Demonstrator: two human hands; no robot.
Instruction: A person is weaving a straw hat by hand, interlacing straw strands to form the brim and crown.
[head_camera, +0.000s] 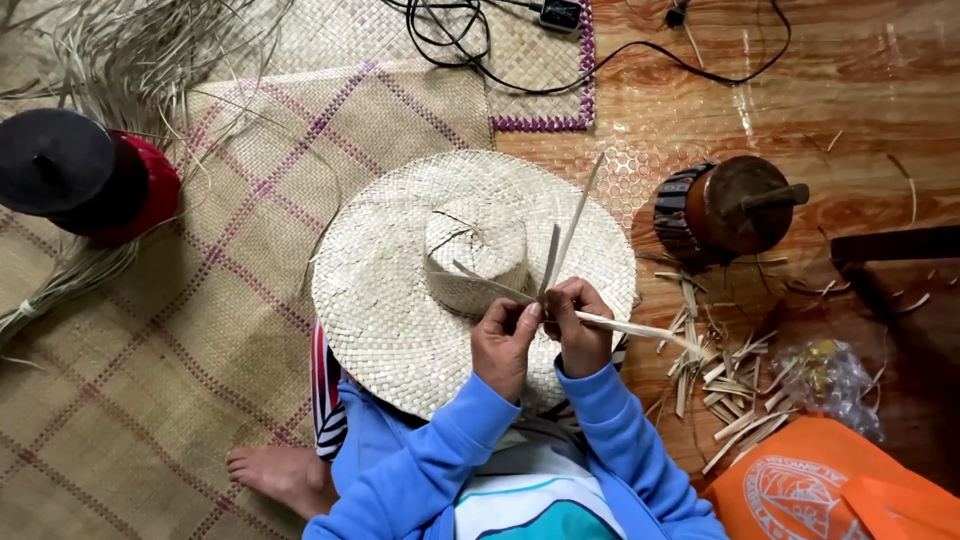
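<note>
Both hands meet over the near brim of a woven straw hat (400, 290) that rests on the person's lap. The left hand (505, 345) is closed in a pinch, fingertips gripping pale palm-leaf strips (560, 255) that rise up and away from it toward the hat's crown. The right hand (580, 330), touching the left, is curled shut around the same strips, one of which runs out to its right. Just right of that hand, cut strip scraps (720, 385) lie scattered on the wooden floor (860, 90). Beyond them stands a dark round block with a handle (730, 208). A checked woven mat (150, 330) spreads left of the hands.
</note>
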